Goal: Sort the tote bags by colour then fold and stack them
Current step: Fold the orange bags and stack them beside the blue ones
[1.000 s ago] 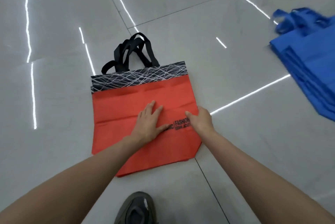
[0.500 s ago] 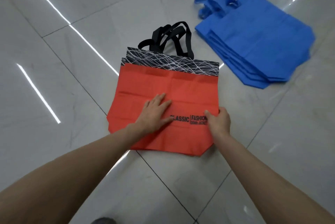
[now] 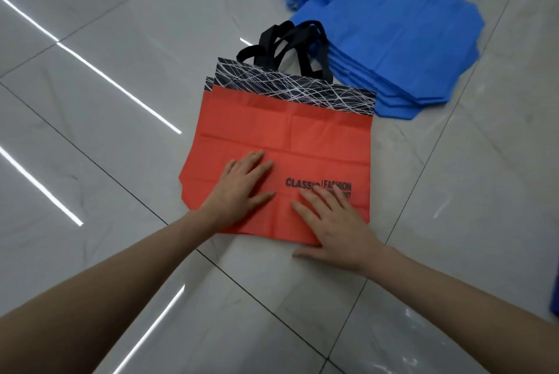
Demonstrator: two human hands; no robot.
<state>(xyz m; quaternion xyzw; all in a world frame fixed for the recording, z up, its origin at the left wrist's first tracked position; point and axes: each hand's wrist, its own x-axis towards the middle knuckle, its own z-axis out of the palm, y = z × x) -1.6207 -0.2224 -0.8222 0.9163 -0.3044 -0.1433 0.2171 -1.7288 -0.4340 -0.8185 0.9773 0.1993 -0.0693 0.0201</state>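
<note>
A red tote bag (image 3: 281,134) with a black line-patterned top band and black handles (image 3: 287,46) lies flat on the tiled floor, on top of at least one more like it. My left hand (image 3: 242,189) rests flat on its lower left, fingers spread. My right hand (image 3: 335,225) lies flat on its lower right corner, covering part of the printed lettering, thumb on the floor. Behind and to the right sits a stack of several blue tote bags (image 3: 393,31), handles pointing away.
The glossy grey tiled floor (image 3: 106,131) reflects bright light strips. A sliver of dark blue (image 3: 556,298) shows at the right edge.
The view has swung so the blue stack is now fully visible. My right hand has moved from the bag's right edge to lie flat on its lower right corner.
</note>
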